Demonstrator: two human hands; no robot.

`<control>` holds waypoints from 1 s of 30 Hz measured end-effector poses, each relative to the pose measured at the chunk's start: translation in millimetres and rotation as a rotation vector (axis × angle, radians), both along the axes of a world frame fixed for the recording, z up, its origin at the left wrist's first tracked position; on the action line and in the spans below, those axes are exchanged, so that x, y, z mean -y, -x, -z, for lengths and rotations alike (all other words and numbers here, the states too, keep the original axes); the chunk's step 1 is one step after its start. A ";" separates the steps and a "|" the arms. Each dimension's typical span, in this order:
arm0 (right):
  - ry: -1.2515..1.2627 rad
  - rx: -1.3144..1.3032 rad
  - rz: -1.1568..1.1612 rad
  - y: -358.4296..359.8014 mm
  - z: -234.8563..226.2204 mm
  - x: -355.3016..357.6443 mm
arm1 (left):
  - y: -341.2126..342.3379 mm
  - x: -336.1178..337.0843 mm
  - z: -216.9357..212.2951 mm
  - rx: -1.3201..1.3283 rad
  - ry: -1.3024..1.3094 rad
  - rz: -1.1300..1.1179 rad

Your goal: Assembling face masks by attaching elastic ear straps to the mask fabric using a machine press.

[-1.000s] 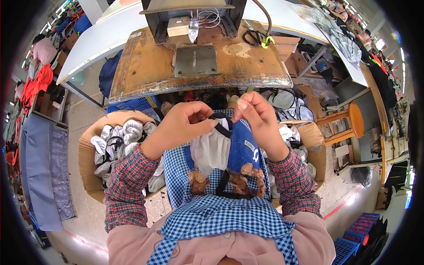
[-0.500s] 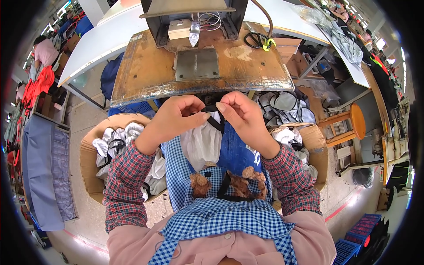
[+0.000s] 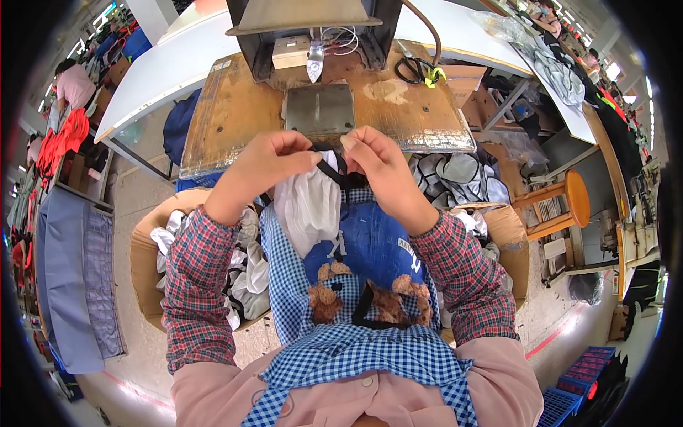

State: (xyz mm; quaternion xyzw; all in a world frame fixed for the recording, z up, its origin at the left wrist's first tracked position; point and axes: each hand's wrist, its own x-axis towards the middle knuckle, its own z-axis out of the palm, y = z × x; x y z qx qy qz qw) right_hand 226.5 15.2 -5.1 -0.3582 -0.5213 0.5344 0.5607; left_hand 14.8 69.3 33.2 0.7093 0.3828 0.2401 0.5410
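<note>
By the board [image 3: 235, 107], our left hand [image 3: 265, 165] pinches white cloth [image 3: 307, 213]; our right hand [image 3: 383, 169] pinches its black band [image 3: 331, 171]; scissors [image 3: 416, 68] lie beyond.

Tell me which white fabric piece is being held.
The black-edged white piece hanging from the left hand, with the right hand at its edge; the other white pieces lie heaped in cardboard boxes.
</note>
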 end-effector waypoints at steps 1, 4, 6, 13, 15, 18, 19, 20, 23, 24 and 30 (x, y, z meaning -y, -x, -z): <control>0.060 -0.062 0.008 0.7 0.4 -5.2 | -0.8 -4.9 -6.3 -0.039 0.035 -0.009; 0.151 -0.194 0.007 5.6 2.7 -22.6 | -2.8 -16.5 -15.3 -0.064 0.051 -0.038; 0.184 -0.263 -0.002 8.6 2.1 -33.9 | -1.5 -31.0 -14.3 -0.032 0.092 -0.041; 0.231 -0.322 0.011 13.6 -8.0 -60.4 | 1.3 -65.7 -14.5 0.056 0.179 -0.013; 0.237 -0.332 0.025 13.0 -8.1 -66.9 | -0.3 -71.1 -15.1 0.063 0.187 -0.008; 0.197 -0.329 0.016 13.0 -8.0 -76.0 | -0.6 -80.8 -9.5 0.140 0.214 -0.004; 0.190 -0.325 0.005 13.0 -7.5 -79.5 | 0.5 -85.0 -8.4 0.149 0.232 0.010; 0.183 -0.321 -0.006 13.0 -6.3 -81.7 | 2.1 -88.0 -6.6 0.158 0.250 0.024; 0.174 -0.329 0.015 14.0 -8.9 -83.2 | -2.6 -84.8 -11.6 0.195 0.255 0.010; 0.173 -0.328 0.010 15.3 -9.6 -84.0 | -0.6 -87.3 -10.2 0.197 0.253 0.006; 0.171 -0.339 0.022 15.9 -12.8 -87.3 | -2.4 -87.0 -18.7 0.151 0.172 -0.022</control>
